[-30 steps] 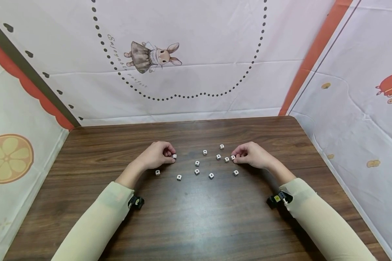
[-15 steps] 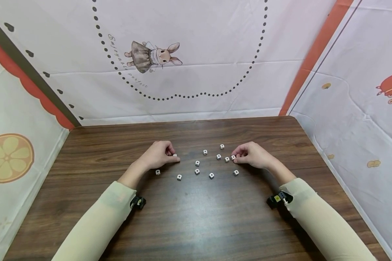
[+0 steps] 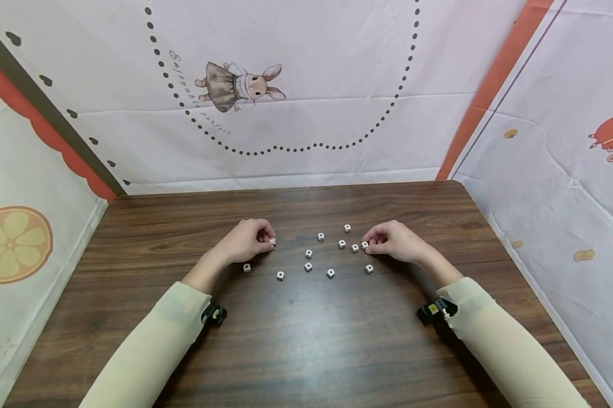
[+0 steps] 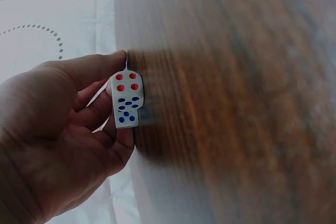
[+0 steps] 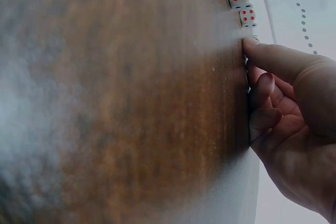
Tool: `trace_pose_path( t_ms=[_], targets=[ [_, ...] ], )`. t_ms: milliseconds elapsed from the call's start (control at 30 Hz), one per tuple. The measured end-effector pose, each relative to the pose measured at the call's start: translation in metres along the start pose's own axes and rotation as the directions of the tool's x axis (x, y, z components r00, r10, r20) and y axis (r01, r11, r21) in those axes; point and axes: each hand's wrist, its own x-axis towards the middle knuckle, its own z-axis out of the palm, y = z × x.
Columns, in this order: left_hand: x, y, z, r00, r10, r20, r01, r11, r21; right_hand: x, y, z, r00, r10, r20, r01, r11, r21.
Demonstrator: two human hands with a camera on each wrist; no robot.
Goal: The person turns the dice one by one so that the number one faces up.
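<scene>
My left hand [image 3: 245, 241] pinches a small white die [image 3: 273, 241] between thumb and fingertips, left of the scattered dice. In the left wrist view, a die face with four red dots [image 4: 127, 82] shows in front of the curled fingers, and a second blue-dotted face [image 4: 126, 120] shows partly behind it. My right hand [image 3: 395, 242] holds another die [image 3: 365, 245] by thumb and fingers at the right end of the group. From the right wrist that die is mostly hidden behind the thumb [image 5: 273, 59].
Several loose dice lie on the brown wooden table [image 3: 306, 351], among them a die [image 3: 355, 248] just left of the right hand's. One die [image 3: 247, 267] sits near the left wrist, another [image 3: 369, 269] before the right hand. Printed cloth [image 3: 306, 164] hangs around the table.
My left thumb reached out past its die half a second ago and is drawn back now, with the die showing again at the fingertips. The right hand stays put.
</scene>
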Motion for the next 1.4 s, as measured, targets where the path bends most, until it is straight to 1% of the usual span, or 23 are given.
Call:
trace_pose_path(
  t_ms=[133, 267, 367, 467, 567, 800, 867, 1100, 1267, 1400],
  targets=[
    [-0.0004, 0.0015, 0.0, 1.0, -0.001, 0.001, 0.001, 1.0, -0.012, 0.0, -0.0001, 0.0001, 1.0, -0.002, 0.001, 0.002, 1.0, 0.0],
    [-0.0008, 0.0032, -0.0006, 1.0, 0.018, -0.002, -0.018, 0.999, -0.031, -0.0002, -0.0001, -0.0002, 1.0, -0.002, 0.0, 0.002, 1.0, -0.004],
    [-0.0007, 0.0025, -0.0006, 0.999, 0.032, -0.001, -0.032, 0.998, -0.047, -0.0004, -0.0003, -0.0005, 1.0, -0.002, 0.002, 0.002, 1.0, -0.003],
    [-0.0005, 0.0007, 0.0, 0.999, 0.033, 0.007, -0.032, 0.998, -0.056, -0.0007, -0.0004, -0.0009, 1.0, -0.003, 0.005, 0.003, 1.0, -0.003],
    [0.0001, -0.0006, 0.0004, 1.0, 0.023, 0.015, -0.022, 0.998, -0.056, -0.0009, -0.0005, -0.0011, 1.0, -0.003, 0.006, 0.003, 1.0, -0.002],
    [0.0006, 0.0016, -0.002, 0.999, -0.034, 0.034, 0.036, 0.999, -0.036, -0.0014, -0.0014, -0.0011, 1.0, -0.002, 0.005, 0.002, 1.0, 0.003],
    [0.0003, 0.0023, -0.0026, 0.998, -0.042, 0.041, 0.043, 0.999, -0.032, -0.0014, -0.0018, -0.0011, 1.0, -0.004, 0.002, 0.004, 1.0, 0.001],
    [-0.001, 0.0026, -0.0052, 0.997, -0.046, 0.056, 0.048, 0.998, -0.033, 0.0009, -0.0028, -0.0012, 1.0, -0.004, 0.004, 0.004, 1.0, -0.005],
    [-0.0011, 0.0024, -0.0059, 0.998, -0.046, 0.052, 0.048, 0.998, -0.051, 0.0018, -0.0019, -0.0012, 1.0, -0.007, 0.002, 0.007, 1.0, -0.01],
    [-0.003, 0.0013, -0.0033, 0.998, -0.039, 0.057, 0.044, 0.996, -0.081, -0.0011, 0.0015, 0.0012, 1.0, -0.007, 0.004, 0.007, 1.0, -0.012]
  ],
)
